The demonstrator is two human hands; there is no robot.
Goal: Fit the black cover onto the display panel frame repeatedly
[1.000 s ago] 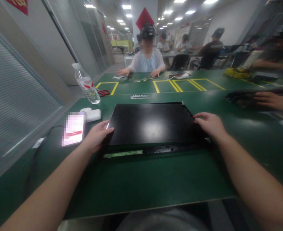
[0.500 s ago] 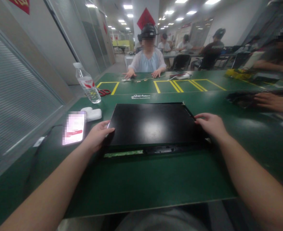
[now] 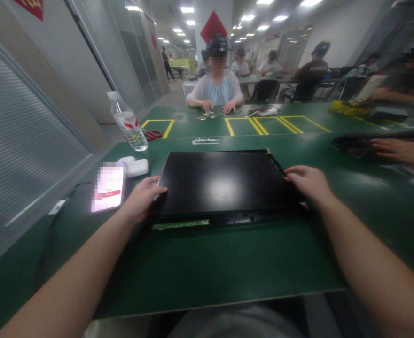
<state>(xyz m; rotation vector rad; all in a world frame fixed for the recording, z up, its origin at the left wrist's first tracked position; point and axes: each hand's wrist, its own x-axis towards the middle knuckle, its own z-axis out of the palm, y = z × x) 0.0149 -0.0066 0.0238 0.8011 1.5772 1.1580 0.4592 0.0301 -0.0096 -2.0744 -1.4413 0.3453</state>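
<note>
In front of me a flat black display panel point(image 3: 221, 180) lies over a dark frame point(image 3: 249, 218), slightly out of line with it. A green circuit board strip point(image 3: 180, 225) shows along the frame's near edge. My left hand point(image 3: 145, 197) grips the panel's left edge, thumb on top and fingers against the side. At the right edge my right hand point(image 3: 307, 183) pinches with thumb and forefinger by the frame's rim; whether it holds the panel, the frame or both is hard to see.
Left of the panel are a lit phone point(image 3: 108, 188), a white case point(image 3: 138, 167), a water bottle point(image 3: 129, 122) and red-handled scissors point(image 3: 153, 135). Small white pieces point(image 3: 206, 141) lie beyond the panel. A person point(image 3: 217, 89) sits opposite; another person's hand point(image 3: 400, 151) is at right.
The panel's near edge has come down slightly toward the frame, with both my hands still at its sides. Across the table, the other person's hand has shifted inward.
</note>
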